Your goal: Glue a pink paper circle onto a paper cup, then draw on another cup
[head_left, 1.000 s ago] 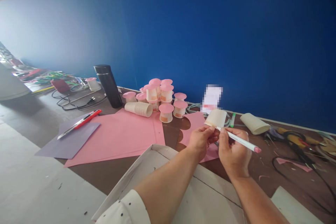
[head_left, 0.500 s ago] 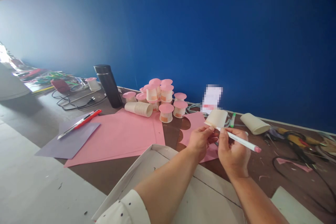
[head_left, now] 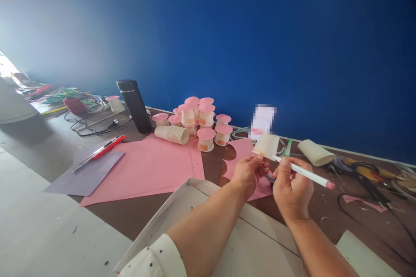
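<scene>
Pinched between the thumb and fingers of my left hand [head_left: 251, 174] is a small pale paper cup [head_left: 266, 145], tilted, with its rim toward me. My right hand [head_left: 294, 186] is closed round a white marker with a pink end [head_left: 308, 174]; its tip is at the cup's lower right edge. Under and beside my left hand lies a pink sheet with scalloped cut-outs [head_left: 238, 156]. Left of it stand several paper cups topped with pink discs [head_left: 206, 139], some stacked. A row of nested plain cups [head_left: 172, 134] lies on its side in front of them.
A black bottle [head_left: 134, 106] stands at the back left. A red cutter [head_left: 104, 150] lies on purple paper [head_left: 87, 177] beside pink sheets [head_left: 146, 171]. A white board [head_left: 260, 242] is under my forearms. At right are a lying cup [head_left: 315, 152], cables and tools.
My right hand and the marker have moved slightly to the right, the tip shifting along the cup's edge. The cup has shifted slightly left in my left hand.
</scene>
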Action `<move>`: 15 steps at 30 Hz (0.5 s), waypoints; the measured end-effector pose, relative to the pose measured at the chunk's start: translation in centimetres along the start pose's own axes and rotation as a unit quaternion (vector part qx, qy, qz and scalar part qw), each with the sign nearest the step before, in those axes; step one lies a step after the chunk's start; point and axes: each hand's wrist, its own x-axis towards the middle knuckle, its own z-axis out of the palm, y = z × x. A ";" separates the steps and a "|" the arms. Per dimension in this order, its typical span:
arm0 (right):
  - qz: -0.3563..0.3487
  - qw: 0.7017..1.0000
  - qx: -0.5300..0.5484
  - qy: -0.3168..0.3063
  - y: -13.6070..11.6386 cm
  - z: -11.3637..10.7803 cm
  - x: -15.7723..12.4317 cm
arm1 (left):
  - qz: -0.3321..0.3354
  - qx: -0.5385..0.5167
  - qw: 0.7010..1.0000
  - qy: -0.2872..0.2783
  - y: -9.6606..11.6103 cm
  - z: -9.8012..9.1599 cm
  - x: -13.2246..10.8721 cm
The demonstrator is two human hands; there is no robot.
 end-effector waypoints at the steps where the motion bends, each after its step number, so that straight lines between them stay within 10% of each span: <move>1: -0.004 1.000 -0.007 -0.002 0.1 0.0 0.0 | 0.001 0.000 1.000 -0.001 0.0 0.0 0.0; 15: -0.043 0.998 -0.031 -0.018 0.2 0.0 -0.1 | -0.001 0.018 1.000 -0.012 -0.2 0.1 0.1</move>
